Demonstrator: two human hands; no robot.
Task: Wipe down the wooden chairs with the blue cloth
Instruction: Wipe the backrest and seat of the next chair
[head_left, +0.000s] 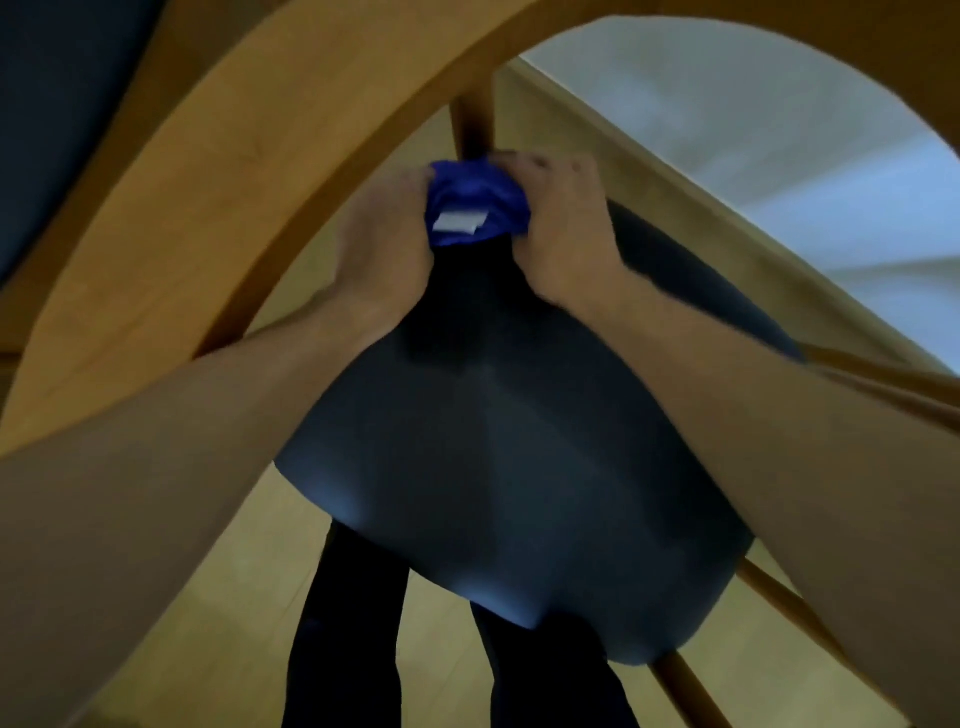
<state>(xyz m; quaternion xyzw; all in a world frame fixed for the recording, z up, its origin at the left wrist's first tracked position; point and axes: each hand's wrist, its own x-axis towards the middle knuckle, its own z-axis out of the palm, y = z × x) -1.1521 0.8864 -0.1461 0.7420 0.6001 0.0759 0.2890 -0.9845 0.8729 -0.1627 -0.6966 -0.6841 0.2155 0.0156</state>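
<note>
Two hands, ours: left hand (387, 244) and right hand (558, 228) clamp blue cloth (475, 208) between them, against wooden chair spindle (472, 127) above.

The blue cloth (470, 205) is soft woven fabric, crumpled, vivid and matt, with a small white sewn-in label (460, 222) that looks like smooth textile or paper. The chair's curved rail (208, 171) and upright spindle (472, 124) are light honey-toned wood, smooth with a soft satin sheen. The seat pad (519, 467) is dark blue-grey upholstery, matt and fine-textured. The floor (249, 571) is pale wood, faintly glossy.
</note>
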